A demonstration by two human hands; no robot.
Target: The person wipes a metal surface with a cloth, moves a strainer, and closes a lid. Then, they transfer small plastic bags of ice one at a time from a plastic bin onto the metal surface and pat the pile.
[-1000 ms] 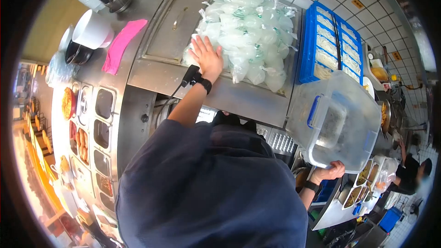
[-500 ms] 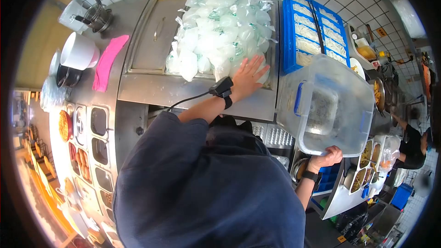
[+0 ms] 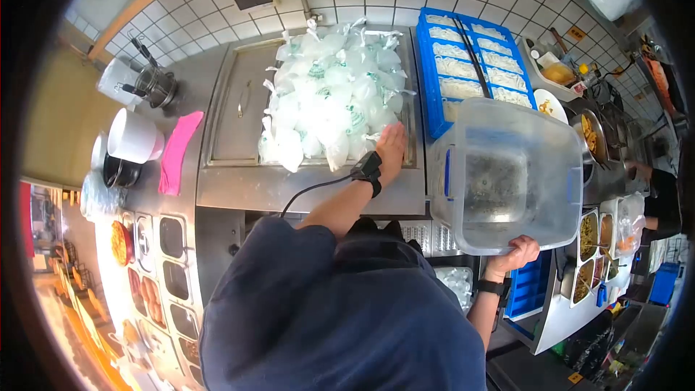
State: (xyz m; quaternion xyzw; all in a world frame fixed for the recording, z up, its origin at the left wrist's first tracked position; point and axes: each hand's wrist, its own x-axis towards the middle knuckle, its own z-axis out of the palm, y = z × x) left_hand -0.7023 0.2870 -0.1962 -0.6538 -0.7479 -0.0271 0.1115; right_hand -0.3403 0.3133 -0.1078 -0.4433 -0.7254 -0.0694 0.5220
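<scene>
My left hand [image 3: 392,148] rests against the lower right edge of a pile of knotted clear plastic bags [image 3: 333,98], its fingers close together and what they hold, if anything, hidden. The bags, pale inside with green print, cover the right part of a steel counter unit. With my right hand [image 3: 520,252] I grip the near rim of a large translucent plastic bin [image 3: 449,228], fingers wrapped over it. The bin is tilted with its opening toward me, and nothing shows inside it.
Blue trays [image 3: 427,65] of white noodles, with dark chopsticks across them, stand behind the bin. A pink cloth [image 3: 178,152], white pots [image 3: 134,135] and steel food wells [image 3: 174,237] are on the left. Another person's dark sleeve [image 3: 662,192] shows at far right.
The view has shifted, showing more wall and a tap. My left hand has moved from lying spread on the bags to their lower right edge. My right hand still grips the bin.
</scene>
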